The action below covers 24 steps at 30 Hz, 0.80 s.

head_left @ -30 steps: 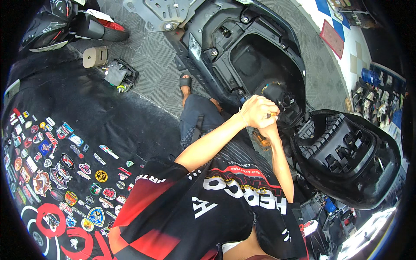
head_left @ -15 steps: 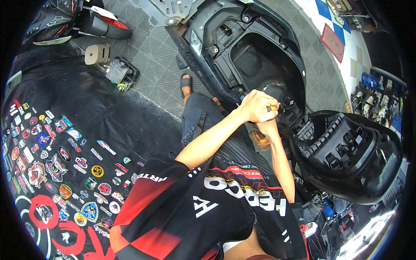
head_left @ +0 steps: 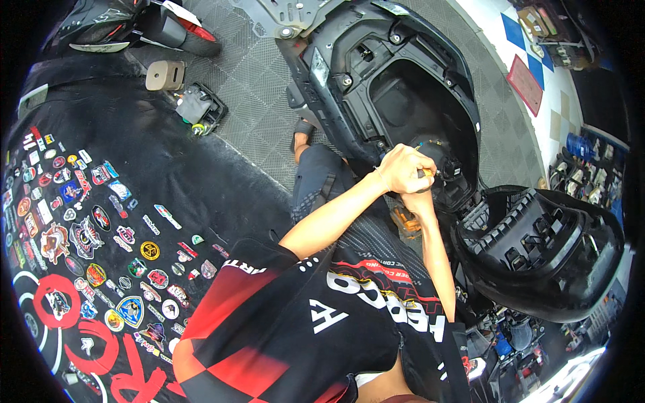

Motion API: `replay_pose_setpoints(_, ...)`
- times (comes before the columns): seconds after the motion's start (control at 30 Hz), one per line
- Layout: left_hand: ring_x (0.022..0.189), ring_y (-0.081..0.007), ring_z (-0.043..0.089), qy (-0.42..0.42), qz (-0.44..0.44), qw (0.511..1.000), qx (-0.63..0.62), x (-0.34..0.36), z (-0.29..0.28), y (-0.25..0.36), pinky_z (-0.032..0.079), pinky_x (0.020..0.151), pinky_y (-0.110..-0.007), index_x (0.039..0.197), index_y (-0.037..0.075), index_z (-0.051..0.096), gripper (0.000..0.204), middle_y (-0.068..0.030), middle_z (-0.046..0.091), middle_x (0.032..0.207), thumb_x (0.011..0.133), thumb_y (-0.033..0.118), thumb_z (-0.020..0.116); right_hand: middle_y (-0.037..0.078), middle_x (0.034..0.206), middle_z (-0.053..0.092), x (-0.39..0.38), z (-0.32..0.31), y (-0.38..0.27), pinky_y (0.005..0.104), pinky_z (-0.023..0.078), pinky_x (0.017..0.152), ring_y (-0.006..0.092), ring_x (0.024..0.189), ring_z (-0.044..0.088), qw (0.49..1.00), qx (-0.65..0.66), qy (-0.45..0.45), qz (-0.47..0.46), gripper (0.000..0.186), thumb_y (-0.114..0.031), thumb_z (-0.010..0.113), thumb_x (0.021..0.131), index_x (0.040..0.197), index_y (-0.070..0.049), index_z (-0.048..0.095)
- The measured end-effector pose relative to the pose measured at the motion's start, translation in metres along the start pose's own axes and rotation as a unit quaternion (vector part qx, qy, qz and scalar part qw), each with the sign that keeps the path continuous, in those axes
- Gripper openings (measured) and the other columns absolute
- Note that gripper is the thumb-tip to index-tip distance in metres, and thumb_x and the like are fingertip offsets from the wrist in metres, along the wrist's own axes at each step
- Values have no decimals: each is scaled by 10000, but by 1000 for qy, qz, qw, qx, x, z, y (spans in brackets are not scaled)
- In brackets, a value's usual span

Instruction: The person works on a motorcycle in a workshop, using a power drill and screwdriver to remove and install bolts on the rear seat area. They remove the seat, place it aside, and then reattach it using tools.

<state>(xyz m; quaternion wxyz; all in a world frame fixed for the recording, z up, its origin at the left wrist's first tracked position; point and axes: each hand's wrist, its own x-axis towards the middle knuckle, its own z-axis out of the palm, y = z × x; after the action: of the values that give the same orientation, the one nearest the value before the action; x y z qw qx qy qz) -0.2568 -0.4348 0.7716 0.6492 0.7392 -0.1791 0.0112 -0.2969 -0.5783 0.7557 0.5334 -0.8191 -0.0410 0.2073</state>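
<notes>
My left hand [head_left: 405, 168] is closed around a dark handle with an orange end [head_left: 425, 172], which looks like a screwdriver's. Only the end shows between thumb and fingers. Directly beneath it is my right hand [head_left: 418, 201], its fingers mostly hidden by the left one. Both hands are over the near edge of a scooter's black underseat storage compartment [head_left: 403, 101]. Inside, close to the hands, sits a dark rounded part [head_left: 447, 164] with small wires or fittings. An amber translucent piece [head_left: 406, 221] shows below my hands, beside my right forearm.
The scooter's black seat [head_left: 537, 248] is tipped open at the right, underside up. A metal rack bracket [head_left: 289, 20] is at the top. On the left, a black mat [head_left: 201, 174] carries stickers; a beige box [head_left: 165, 75] and a grey-black part [head_left: 201, 107] lie beyond it. Another motorcycle [head_left: 107, 27] stands far left.
The whole view has shifted slightly, with the scooter and floor items sitting a little further right. My hands stay stacked at the same spot, with the left still gripping the handle.
</notes>
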Motion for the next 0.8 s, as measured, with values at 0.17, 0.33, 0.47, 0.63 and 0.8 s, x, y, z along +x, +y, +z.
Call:
replay_pose_setpoints(0.17, 696, -315, 681, 21, 4, 1000, 2, -2, 1, 0, 534, 638, -397, 776, 61, 684, 189, -116, 690, 730, 711, 238, 685, 111, 1204, 591, -3, -9, 1, 373, 477, 944, 242, 1144, 575, 996, -49, -44, 51, 429, -10, 651, 798, 1215, -15, 549)
replay_pose_setpoints(0.33, 687, -309, 678, 38, 9, 999, -1, -5, 2, -2, 531, 636, -398, 760, 64, 680, 194, -114, 677, 708, 705, 249, 697, 106, 1198, 549, -6, -12, -3, 370, 464, 954, 235, 1142, 549, 997, -59, -51, 19, 423, -49, 684, 795, 1190, -16, 537)
replay_pose_setpoints(0.47, 670, -306, 666, 64, 20, 997, -26, -7, 6, -7, 528, 630, -397, 747, 62, 671, 205, -107, 669, 700, 703, 258, 710, 116, 1200, 555, -3, -20, 9, 371, 474, 929, 231, 1135, 553, 994, -91, -66, 7, 406, -91, 689, 812, 1183, -16, 541)
replay_pose_setpoints(0.63, 669, -300, 663, 58, 17, 998, -34, -4, 8, -8, 527, 622, -398, 726, 70, 656, 206, -95, 669, 696, 701, 266, 714, 106, 1210, 563, -4, -28, 6, 381, 472, 935, 230, 1140, 551, 991, -95, -96, 16, 426, -107, 696, 822, 1211, -26, 542)
replay_pose_setpoints(0.8, 659, -285, 660, 19, 16, 1000, -15, -3, 3, -9, 521, 608, -393, 734, 78, 655, 207, -76, 671, 692, 703, 277, 705, 95, 1196, 580, -13, -9, 7, 398, 469, 945, 235, 1114, 570, 994, -106, -32, 9, 417, -121, 700, 834, 1217, -40, 557)
